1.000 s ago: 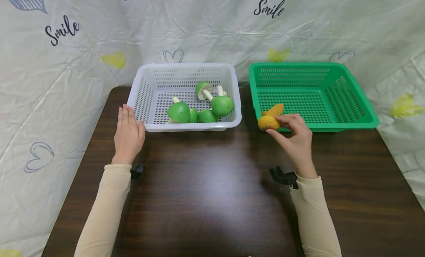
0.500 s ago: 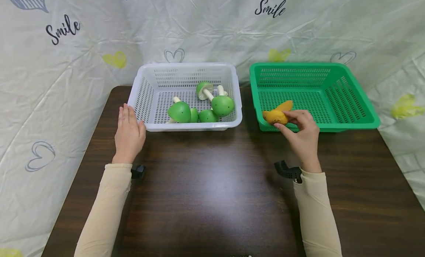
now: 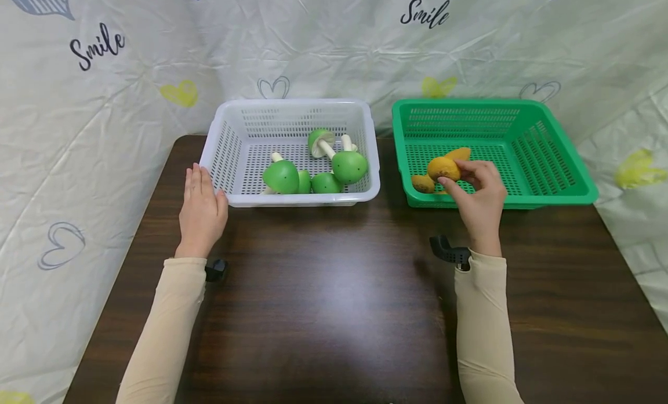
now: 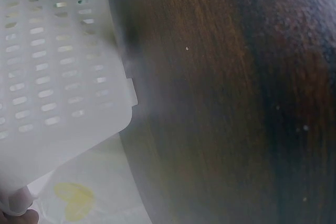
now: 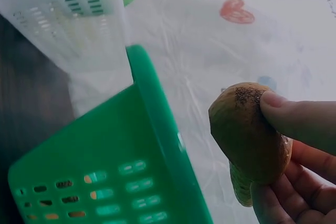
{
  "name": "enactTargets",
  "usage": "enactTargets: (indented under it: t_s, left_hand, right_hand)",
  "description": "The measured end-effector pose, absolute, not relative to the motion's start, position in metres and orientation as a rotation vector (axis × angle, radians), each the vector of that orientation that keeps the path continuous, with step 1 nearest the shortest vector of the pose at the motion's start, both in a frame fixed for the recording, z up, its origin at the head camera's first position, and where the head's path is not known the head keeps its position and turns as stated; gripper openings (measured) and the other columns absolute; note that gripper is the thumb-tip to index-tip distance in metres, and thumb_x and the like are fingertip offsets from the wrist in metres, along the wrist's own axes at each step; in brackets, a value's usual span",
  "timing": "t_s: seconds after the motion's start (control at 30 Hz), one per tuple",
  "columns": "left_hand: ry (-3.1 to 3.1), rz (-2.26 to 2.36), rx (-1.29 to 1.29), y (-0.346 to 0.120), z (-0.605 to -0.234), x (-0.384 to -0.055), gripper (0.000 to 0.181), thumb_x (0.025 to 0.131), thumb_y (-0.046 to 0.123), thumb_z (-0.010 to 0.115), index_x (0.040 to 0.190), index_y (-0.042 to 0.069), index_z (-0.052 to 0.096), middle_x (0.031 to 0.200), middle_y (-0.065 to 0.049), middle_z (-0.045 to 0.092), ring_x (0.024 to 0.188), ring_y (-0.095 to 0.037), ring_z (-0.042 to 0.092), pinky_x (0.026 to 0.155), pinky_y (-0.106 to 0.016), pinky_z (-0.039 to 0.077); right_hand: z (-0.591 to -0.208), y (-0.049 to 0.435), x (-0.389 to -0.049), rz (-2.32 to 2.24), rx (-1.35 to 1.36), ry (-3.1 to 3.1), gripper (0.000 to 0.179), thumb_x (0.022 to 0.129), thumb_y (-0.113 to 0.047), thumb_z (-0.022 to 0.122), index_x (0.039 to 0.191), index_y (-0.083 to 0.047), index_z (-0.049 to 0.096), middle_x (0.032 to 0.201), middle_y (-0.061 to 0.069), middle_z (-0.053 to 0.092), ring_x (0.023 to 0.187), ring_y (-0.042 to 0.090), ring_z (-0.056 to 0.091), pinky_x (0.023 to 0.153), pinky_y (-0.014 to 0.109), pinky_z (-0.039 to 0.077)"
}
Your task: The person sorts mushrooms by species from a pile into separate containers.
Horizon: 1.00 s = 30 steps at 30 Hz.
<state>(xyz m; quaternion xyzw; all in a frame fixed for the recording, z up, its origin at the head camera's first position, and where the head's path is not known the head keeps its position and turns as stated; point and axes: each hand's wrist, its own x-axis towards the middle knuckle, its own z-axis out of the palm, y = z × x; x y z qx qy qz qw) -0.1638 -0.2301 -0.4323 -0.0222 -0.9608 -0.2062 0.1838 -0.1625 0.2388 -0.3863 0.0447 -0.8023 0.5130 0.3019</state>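
Observation:
My right hand (image 3: pixel 480 198) pinches a knobby yellow piece (image 3: pixel 443 168), resembling a ginger root, between thumb and fingers above the near left part of the green basket (image 3: pixel 553 197). In the right wrist view, this yellow piece (image 5: pixel 247 129) shows dark speckles on its rounded lobe, with a longer ribbed lobe behind. Another yellow-brown piece (image 3: pixel 423 184) lies low in that basket's near left corner. My left hand (image 3: pixel 202 213) rests with straight fingers along the left side of the white basket (image 3: pixel 292 200). Its fingertips (image 4: pixel 20 201) appear at the lower left of the left wrist view.
Several green-capped toy mushrooms (image 3: pixel 348 167) with pale stems lie in the white basket. Both baskets stand at the back of a dark wooden table (image 3: pixel 323 299), a narrow gap between them. A printed pale sheet (image 3: pixel 313 39) hangs behind.
My right hand has moved right and away from me, lifting the yellow piece from the basket's near left corner and uncovering the other piece there. My left hand has stayed in place.

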Motion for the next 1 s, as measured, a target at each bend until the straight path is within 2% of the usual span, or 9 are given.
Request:
enactTargets:
  t_s: [0.43,0.77,1.0]
  left_hand:
    - [-2.721,-0.578,-0.069,-0.230,-0.432,-0.165,0.058,0.097,0.021,0.036,0.140,-0.016,0.025,0.150,-0.029,0.020,0.142,-0.036,0.012,0.113,-0.042,0.011]
    - [-2.718,-0.576,-0.073,-0.229,-0.433,-0.165,0.058,0.097,0.020,0.036,0.140,-0.016,0.026,0.150,-0.029,0.021,0.140,-0.039,0.015,0.112,-0.044,0.014]
    - [-2.713,-0.585,-0.071,-0.231,-0.433,-0.165,0.057,0.097,0.019,0.037,0.140,-0.016,0.025,0.150,-0.028,0.020,0.142,-0.036,0.012,0.113,-0.044,0.013]
  right_hand:
    - [-0.396,0.258,-0.170,1.335,0.015,-2.189,0.036,0.075,0.003,0.075,0.109,0.008,0.066,0.094,-0.013,0.049,0.085,0.002,0.054,0.081,0.015,0.046]
    - [-0.393,0.283,-0.167,1.250,-0.183,-2.183,0.037,0.076,-0.007,0.077,0.111,0.003,0.068,0.094,-0.016,0.050,0.084,-0.002,0.054,0.080,0.015,0.046]
    - [-0.396,0.291,-0.166,1.197,-0.277,-2.212,0.039,0.077,-0.014,0.077,0.111,0.001,0.068,0.093,-0.018,0.050,0.085,-0.005,0.052,0.081,0.016,0.047]
